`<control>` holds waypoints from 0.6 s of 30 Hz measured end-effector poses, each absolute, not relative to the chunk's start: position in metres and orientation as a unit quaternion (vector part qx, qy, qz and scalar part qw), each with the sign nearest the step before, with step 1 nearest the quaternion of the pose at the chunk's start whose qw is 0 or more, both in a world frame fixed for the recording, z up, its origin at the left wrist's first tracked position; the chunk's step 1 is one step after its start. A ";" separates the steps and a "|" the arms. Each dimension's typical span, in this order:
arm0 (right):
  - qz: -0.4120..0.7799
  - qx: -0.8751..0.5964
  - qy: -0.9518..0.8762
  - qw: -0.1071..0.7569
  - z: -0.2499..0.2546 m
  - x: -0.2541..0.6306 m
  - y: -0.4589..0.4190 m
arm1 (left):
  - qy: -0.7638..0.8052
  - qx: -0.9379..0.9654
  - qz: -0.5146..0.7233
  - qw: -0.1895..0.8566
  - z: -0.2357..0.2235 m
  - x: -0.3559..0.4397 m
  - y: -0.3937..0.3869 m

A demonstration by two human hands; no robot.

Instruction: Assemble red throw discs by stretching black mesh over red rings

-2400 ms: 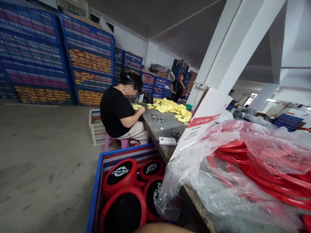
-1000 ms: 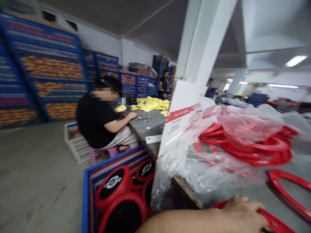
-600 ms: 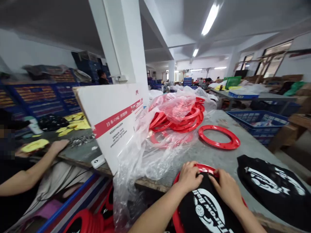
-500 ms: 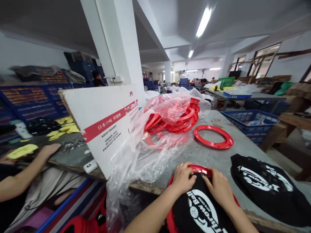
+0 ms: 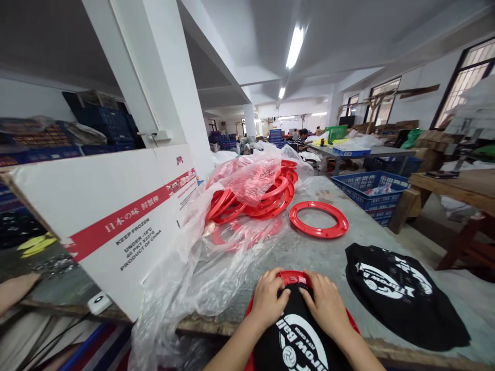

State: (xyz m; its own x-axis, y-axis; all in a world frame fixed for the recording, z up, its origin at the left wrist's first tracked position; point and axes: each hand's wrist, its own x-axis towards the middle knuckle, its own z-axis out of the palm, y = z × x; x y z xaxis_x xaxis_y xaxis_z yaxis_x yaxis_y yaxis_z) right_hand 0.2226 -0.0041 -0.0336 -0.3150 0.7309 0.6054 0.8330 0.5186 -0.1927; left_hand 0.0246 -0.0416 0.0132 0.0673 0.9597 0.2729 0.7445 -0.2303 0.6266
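At the table's near edge, a red plastic ring (image 5: 294, 277) lies under a black fabric cover (image 5: 299, 322) with white "Throw Ball" print. My left hand (image 5: 268, 299) grips the ring's far rim from the left, fingers curled over the outside and thumb on the fabric. Opposite it, my right hand (image 5: 324, 304) holds the same rim from the right, its thumb also pressing the fabric's edge. Between the hands a stretch of bare red rim shows. The ring's near part runs out of view. To the right lie black printed fabric covers (image 5: 406, 293), overlapping.
A loose red ring (image 5: 340, 224) lies farther back on the grey table (image 5: 313, 257). Beside it, clear plastic wrap (image 5: 185, 273) partly covers heaped red rings (image 5: 284, 193). A white carton panel (image 5: 116, 190) stands left, near another person's hand (image 5: 17, 292). A blue crate (image 5: 371, 185) sits right.
My view has turned to the right, so the carton and rings appear farther left. Both hands stay on the ring's far rim, with the thumbs slightly shifted on the fabric.
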 end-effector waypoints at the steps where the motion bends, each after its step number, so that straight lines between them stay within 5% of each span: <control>1: -0.078 -0.484 -0.807 0.329 -0.034 0.223 -0.004 | 0.599 0.712 0.328 0.166 0.014 0.025 -0.042; 18: -0.104 -0.461 -0.810 0.347 -0.047 0.226 0.003 | 0.603 0.697 0.345 0.179 0.008 0.025 -0.040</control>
State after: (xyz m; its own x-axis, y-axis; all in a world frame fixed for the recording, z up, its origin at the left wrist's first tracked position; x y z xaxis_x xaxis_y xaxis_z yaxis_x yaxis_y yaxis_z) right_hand 0.2262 0.0033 -0.0470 -0.3345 0.6739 0.6587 0.8188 0.5539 -0.1509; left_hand 0.0254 -0.0401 0.0081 0.0349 0.9636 0.2651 0.7162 -0.2092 0.6658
